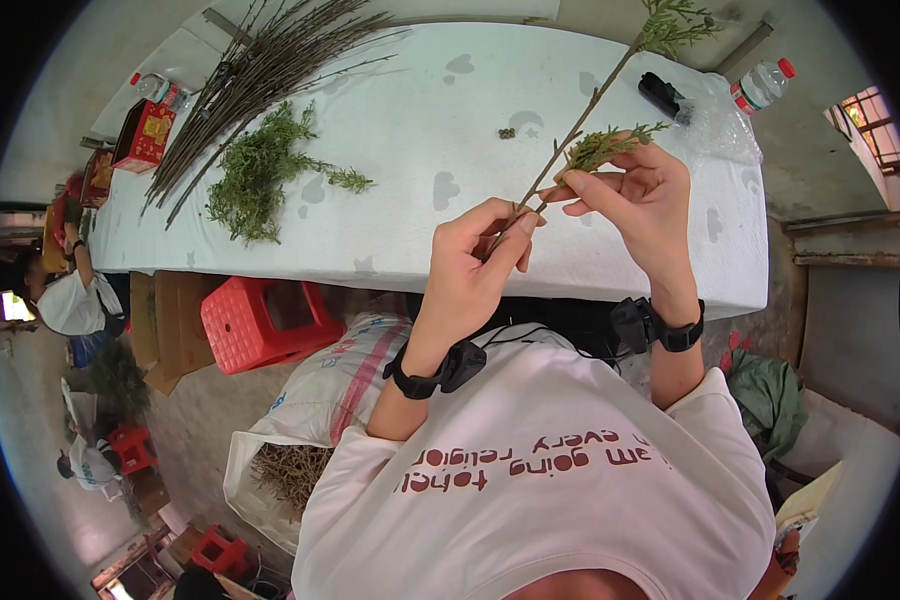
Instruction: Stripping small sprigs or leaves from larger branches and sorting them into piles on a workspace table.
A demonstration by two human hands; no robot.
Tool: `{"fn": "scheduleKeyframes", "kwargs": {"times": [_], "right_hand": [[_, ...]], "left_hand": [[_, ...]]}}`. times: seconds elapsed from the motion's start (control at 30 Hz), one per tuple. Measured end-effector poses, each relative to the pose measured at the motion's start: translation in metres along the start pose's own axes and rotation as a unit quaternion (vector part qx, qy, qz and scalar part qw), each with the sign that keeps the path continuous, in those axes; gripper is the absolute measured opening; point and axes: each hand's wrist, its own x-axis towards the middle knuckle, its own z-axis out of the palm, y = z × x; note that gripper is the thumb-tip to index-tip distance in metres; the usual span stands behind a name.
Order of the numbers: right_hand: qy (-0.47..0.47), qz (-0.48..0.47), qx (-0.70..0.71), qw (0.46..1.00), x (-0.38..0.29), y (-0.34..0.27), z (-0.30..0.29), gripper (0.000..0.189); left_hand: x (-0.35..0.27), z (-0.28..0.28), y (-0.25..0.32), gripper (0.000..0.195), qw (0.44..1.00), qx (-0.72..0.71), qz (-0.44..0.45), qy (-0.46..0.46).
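My left hand [469,262] pinches a thin brown twig [570,139] near its lower end, holding it at a slant over the table. Green conifer-like foliage [675,28] sits at the twig's far tip. Between the thumb and fingers of my right hand [637,199] is a small green sprig [598,150], its stem close beside the twig. Whether the sprig's stem touches the twig is hard to tell. A heap of similar green sprigs [251,180] lies on the table to the left, next to a bundle of bare twigs [251,82].
A patterned white cloth [390,150] covers the table. On it are tiny round pieces [506,133], a black object [660,94], bubble wrap [712,127] and a red box [144,135]. Below stand a red plastic stool [247,330] and a woven sack [322,382]. Other people are at left.
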Motion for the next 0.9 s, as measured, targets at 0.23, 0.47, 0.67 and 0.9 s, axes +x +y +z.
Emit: {"fn": "scheduleKeyframes", "kwargs": {"times": [0.23, 0.47, 0.67, 0.9], "right_hand": [[-0.004, 0.018, -0.007, 1.000, 0.000, 0.004, 0.001, 0.021], [-0.032, 0.024, -0.022, 0.999, 0.003, 0.003, -0.002, 0.020], [-0.070, 0.045, -0.032, 0.996, 0.010, 0.002, -0.001, 0.018], [-0.083, 0.033, -0.029, 0.996, 0.012, 0.008, 0.004, 0.016]], "left_hand": [[0.001, -0.003, -0.001, 0.017, 0.999, -0.030, -0.026, -0.015], [0.003, -0.007, -0.003, 0.021, 0.999, -0.001, -0.038, -0.036], [0.003, -0.010, -0.006, 0.021, 0.999, 0.005, -0.019, -0.027], [0.001, -0.014, -0.004, 0.020, 0.999, -0.030, -0.021, -0.019]]}}
